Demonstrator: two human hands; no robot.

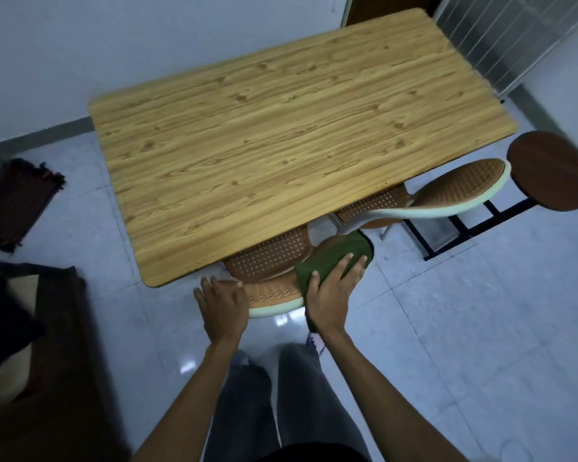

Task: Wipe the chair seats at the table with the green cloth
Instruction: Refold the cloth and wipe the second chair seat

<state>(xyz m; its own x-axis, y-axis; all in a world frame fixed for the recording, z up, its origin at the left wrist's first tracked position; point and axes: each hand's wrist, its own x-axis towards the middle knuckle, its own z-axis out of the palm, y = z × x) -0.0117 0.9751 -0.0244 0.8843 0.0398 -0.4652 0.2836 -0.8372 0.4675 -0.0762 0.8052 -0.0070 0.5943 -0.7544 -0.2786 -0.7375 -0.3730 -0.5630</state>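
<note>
A brown woven chair (271,261) with a pale green rim is tucked under the near edge of the wooden table (281,135). The green cloth (334,258) lies over the chair's right side, and my right hand (331,295) presses flat on it with fingers spread. My left hand (222,303) rests on the chair back's near left rim, fingers curled over it. A second woven chair (461,191) sits tucked in to the right, its back tilted toward me.
A round dark-brown stool (551,171) on a black frame stands at the table's right end. A dark striped mat (14,201) lies on the tiled floor at left. Dark furniture (30,345) fills the lower left. My legs are below.
</note>
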